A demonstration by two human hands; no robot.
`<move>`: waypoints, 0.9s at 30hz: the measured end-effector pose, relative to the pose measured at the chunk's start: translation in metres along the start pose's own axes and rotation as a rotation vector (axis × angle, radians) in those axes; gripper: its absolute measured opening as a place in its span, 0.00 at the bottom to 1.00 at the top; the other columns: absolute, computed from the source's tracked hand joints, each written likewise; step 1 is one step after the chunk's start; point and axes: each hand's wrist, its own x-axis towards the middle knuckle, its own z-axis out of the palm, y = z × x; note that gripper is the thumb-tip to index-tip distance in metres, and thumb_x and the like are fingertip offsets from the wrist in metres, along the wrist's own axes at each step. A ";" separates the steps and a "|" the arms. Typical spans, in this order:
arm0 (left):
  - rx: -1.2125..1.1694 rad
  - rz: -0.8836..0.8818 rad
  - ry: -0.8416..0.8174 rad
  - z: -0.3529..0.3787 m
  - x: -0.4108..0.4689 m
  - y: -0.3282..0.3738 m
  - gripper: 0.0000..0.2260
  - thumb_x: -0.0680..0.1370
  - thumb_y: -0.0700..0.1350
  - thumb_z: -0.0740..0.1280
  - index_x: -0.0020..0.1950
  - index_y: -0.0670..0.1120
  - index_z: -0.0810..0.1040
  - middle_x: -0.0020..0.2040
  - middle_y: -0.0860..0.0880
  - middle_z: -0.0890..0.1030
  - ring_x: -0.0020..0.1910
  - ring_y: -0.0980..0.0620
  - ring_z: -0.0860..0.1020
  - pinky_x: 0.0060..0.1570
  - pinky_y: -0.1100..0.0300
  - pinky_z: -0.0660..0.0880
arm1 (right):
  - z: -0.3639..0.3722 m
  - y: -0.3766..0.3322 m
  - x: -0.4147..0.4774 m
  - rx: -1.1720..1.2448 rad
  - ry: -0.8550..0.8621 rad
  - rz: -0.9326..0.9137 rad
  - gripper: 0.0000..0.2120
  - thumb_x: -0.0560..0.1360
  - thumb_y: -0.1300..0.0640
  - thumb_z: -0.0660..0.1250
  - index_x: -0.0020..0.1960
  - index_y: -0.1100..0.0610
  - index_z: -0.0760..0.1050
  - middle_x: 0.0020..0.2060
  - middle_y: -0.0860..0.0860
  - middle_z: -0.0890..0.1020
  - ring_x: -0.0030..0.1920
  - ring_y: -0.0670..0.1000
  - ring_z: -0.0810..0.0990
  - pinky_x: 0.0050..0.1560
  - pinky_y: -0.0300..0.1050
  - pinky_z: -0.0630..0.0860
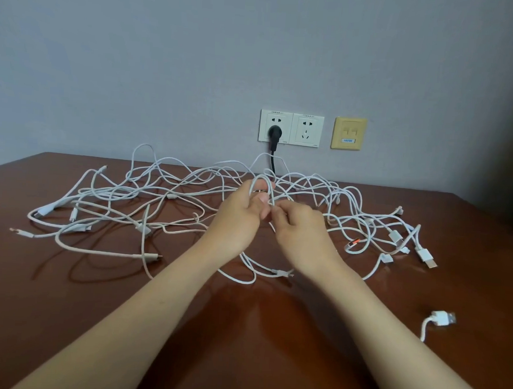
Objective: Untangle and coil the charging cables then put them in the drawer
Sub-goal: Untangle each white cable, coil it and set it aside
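Head view: both bare forearms reach forward over a brown table [62, 302] and meet at the middle of a tangle of white charging cables [171, 195]. The tangle spreads across the far half of the tabletop, to either side of the hands and behind them, with several connector ends lying loose at its left and right edges. The left hand [239, 217] has its fingers curled round a small upright loop of cable [262, 183], which rises just above its knuckles. The right hand [299, 227], touching the left at the fingertips, pinches a strand at the foot of that loop; which cable in the heap the strand belongs to cannot be traced, since the strands cross too densely. More cable passes beneath both wrists. A separate white plug end [440, 319] lies apart on the near right of the table. On the wall behind, a black plug [273, 133] sits in a double socket [307, 130], beside a yellow wall plate [348, 133].
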 end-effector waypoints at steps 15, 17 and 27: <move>0.320 0.043 0.102 -0.004 -0.002 -0.001 0.08 0.81 0.44 0.57 0.47 0.41 0.71 0.43 0.41 0.78 0.43 0.44 0.73 0.37 0.59 0.59 | 0.003 -0.006 -0.005 -0.047 -0.124 -0.122 0.19 0.77 0.65 0.54 0.31 0.49 0.59 0.27 0.47 0.66 0.37 0.54 0.66 0.37 0.41 0.58; 0.342 0.042 0.147 -0.004 -0.001 0.000 0.10 0.81 0.43 0.56 0.52 0.38 0.73 0.50 0.37 0.79 0.51 0.39 0.75 0.41 0.57 0.62 | 0.005 -0.008 -0.004 0.017 -0.096 -0.084 0.16 0.77 0.64 0.55 0.33 0.52 0.67 0.30 0.52 0.73 0.39 0.54 0.70 0.38 0.44 0.61; -0.758 -0.383 0.104 -0.014 0.002 0.014 0.12 0.83 0.42 0.51 0.42 0.46 0.69 0.36 0.50 0.71 0.23 0.59 0.67 0.20 0.69 0.64 | 0.003 0.002 0.006 0.365 -0.076 0.214 0.13 0.76 0.52 0.64 0.34 0.53 0.70 0.25 0.44 0.72 0.28 0.44 0.68 0.34 0.40 0.63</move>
